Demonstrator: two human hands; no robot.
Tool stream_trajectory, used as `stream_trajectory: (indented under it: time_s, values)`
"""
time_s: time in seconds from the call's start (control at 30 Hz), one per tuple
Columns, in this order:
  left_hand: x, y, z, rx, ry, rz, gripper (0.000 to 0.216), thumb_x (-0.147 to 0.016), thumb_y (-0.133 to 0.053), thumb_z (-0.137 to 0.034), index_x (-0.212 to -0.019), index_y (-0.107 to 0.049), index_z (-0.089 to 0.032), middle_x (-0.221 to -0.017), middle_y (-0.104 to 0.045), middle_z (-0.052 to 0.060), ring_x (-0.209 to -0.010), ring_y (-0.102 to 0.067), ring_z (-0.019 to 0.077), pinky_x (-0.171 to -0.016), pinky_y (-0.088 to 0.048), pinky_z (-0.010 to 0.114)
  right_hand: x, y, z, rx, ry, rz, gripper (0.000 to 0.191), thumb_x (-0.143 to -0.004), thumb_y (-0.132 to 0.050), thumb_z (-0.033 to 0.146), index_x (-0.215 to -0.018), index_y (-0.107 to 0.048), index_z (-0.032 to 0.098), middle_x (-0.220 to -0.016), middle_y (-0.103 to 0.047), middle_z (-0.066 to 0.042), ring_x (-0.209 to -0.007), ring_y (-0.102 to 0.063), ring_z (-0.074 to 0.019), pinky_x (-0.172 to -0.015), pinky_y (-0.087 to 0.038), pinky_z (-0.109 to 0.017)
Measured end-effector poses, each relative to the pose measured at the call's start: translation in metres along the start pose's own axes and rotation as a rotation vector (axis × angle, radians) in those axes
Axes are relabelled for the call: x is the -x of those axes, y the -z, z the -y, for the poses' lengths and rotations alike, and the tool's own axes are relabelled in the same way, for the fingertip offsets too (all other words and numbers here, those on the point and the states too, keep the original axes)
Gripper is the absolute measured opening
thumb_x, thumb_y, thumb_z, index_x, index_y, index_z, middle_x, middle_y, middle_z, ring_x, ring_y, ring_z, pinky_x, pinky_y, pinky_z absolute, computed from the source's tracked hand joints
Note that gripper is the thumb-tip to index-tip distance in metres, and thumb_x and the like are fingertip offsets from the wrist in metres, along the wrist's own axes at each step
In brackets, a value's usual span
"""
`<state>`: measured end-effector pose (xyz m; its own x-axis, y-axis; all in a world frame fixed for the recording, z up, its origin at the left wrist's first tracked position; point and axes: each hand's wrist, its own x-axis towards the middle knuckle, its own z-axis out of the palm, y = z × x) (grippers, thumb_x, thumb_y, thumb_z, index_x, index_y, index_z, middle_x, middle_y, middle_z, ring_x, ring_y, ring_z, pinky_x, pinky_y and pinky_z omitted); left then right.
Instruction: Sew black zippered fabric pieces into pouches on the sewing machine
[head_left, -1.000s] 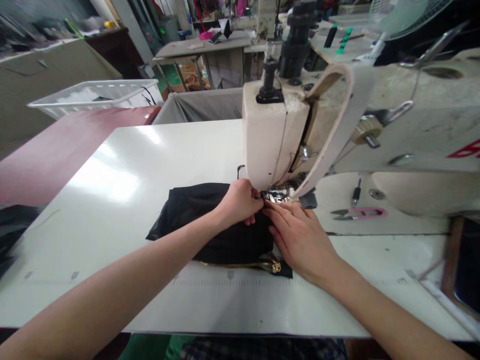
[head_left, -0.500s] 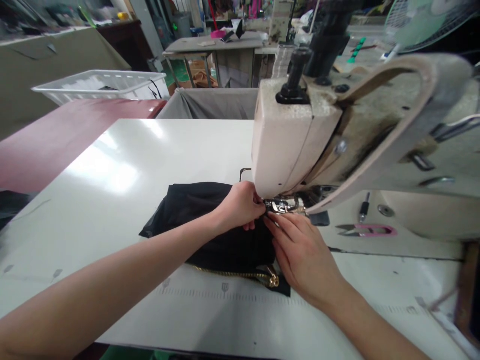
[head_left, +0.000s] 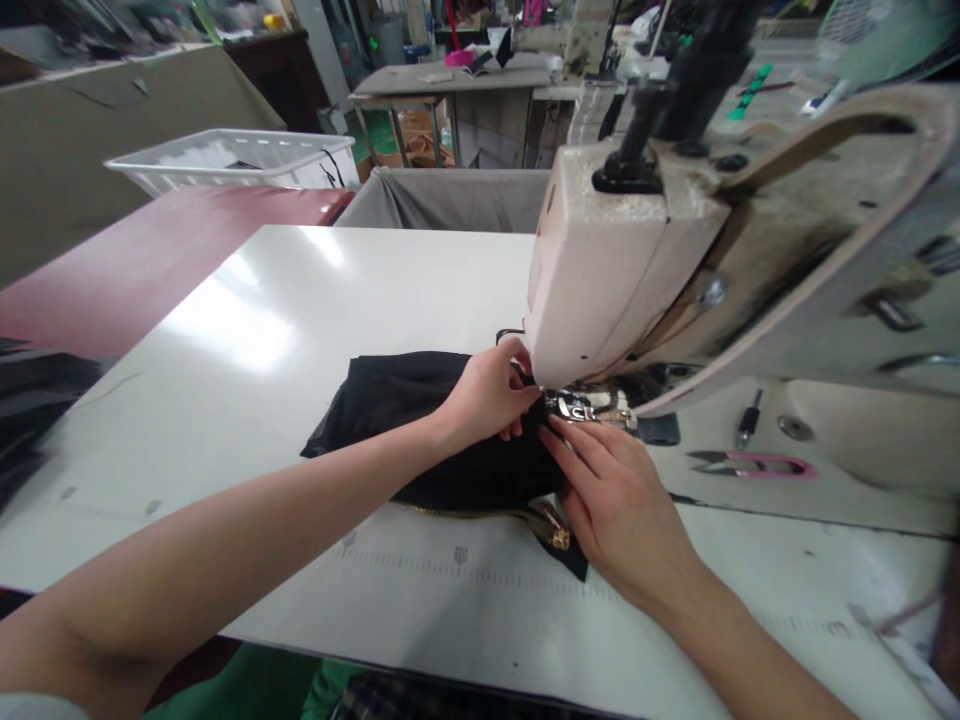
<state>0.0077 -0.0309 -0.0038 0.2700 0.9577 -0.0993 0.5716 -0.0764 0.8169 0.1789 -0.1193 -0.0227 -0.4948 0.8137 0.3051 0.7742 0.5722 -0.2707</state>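
Head view: better to keep black fabric [head_left: 405, 410] flat beside presser foot [head_left: 589, 410], left hand [head_left: 484, 395] pinching its edge, right hand [head_left: 622, 495] pressing with fingers spread, away from needle.

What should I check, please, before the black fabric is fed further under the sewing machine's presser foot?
1. Left hand pinching the black fabric beside the presser foot: ok.
2. Right hand flat on the fabric, in front of the foot: ok.
3. Fingertips clear of the needle: cannot tell, machine head hides it.
4. Gold zipper lying at the near edge, away from the foot: ok.
5. Pink snips apart from the fabric: ok.
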Motion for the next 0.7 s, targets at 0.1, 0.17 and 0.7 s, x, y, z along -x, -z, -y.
stream_trajectory:
  time_s: [0.1, 0.17, 0.7]
  values:
    - [0.031, 0.001, 0.007, -0.176, -0.318, -0.175, 0.01, -0.08, -0.064, -0.019, -0.084, -0.056, -0.016, -0.077, -0.061, 0.002, -0.066, -0.059, 0.0131, -0.06, -0.049, 0.024, 0.014, 0.003, 0.009, -0.086, -0.001, -0.003, 0.042, -0.088, -0.043, 0.01, -0.129, -0.052, 0.009, -0.127, -0.056, -0.014, -0.118, -0.046, -0.0277, -0.102, -0.042, -0.052]
    - [0.055, 0.0, 0.011, -0.237, -0.529, -0.049, 0.02, -0.08, -0.069, -0.031, -0.088, -0.059, -0.017, -0.087, -0.061, 0.004, -0.079, -0.058, 0.0162, -0.07, -0.049, 0.027, 0.026, 0.003, 0.018, -0.122, -0.015, -0.013, 0.042, -0.089, -0.042, 0.01, -0.13, -0.05, 0.009, -0.126, -0.056, -0.015, -0.118, -0.047, -0.0265, -0.103, -0.042, -0.052]
    - [0.072, 0.0, 0.0, -0.366, -0.303, 0.145, 0.014, -0.075, -0.074, -0.021, -0.085, -0.065, -0.019, -0.076, -0.058, -0.004, -0.06, -0.05, 0.0089, -0.055, -0.035, 0.021, 0.057, 0.012, 0.045, -0.199, -0.08, 0.029, 0.044, -0.089, -0.047, 0.012, -0.133, -0.048, 0.014, -0.12, -0.059, -0.013, -0.114, -0.053, -0.0267, -0.104, -0.041, -0.055]
